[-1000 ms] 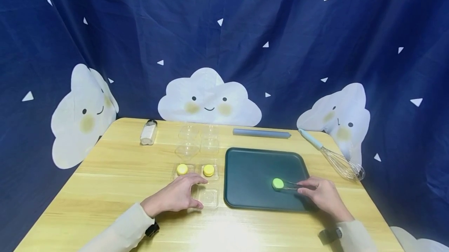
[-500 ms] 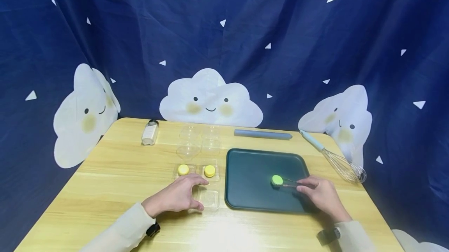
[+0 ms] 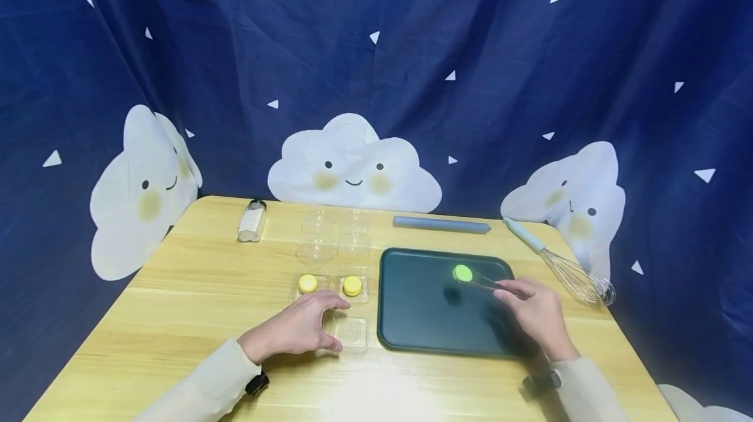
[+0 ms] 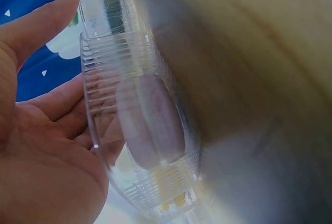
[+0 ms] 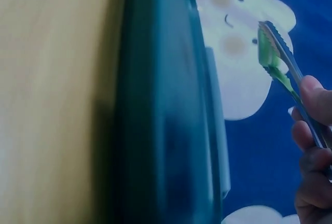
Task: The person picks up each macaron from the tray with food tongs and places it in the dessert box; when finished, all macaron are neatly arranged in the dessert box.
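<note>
My right hand [image 3: 535, 314] grips small metal tongs [image 3: 488, 283], whose tips hold a green macaron [image 3: 463, 273] above the dark green tray [image 3: 412, 324]. In the right wrist view, the serrated tong tips clasp that macaron [image 5: 266, 47]. My left hand [image 3: 297, 325] rests at the clear plastic macaron box [image 3: 353, 334], thumb and fingers spread about its near-left cell. A pinkish-purple macaron [image 4: 148, 123] sits in a cell in the left wrist view; the hand hides it from the head view. Two yellow macarons, one left [image 3: 308, 283] and one right [image 3: 352, 286], sit in the farther cells.
The box's clear lid part [image 3: 335, 239] lies behind the yellow macarons. A white-labelled jar [image 3: 251, 221] stands at back left. A blue-grey rolling-pin-like rod [image 3: 441, 224] lies behind the tray, a whisk [image 3: 559, 262] to its right. A patterned blue curtain [image 3: 376, 49] hangs behind.
My right hand has raised the tongs and the green macaron off the tray and moved them slightly away from me; its shadow now lies apart from it. My left hand stays put.
</note>
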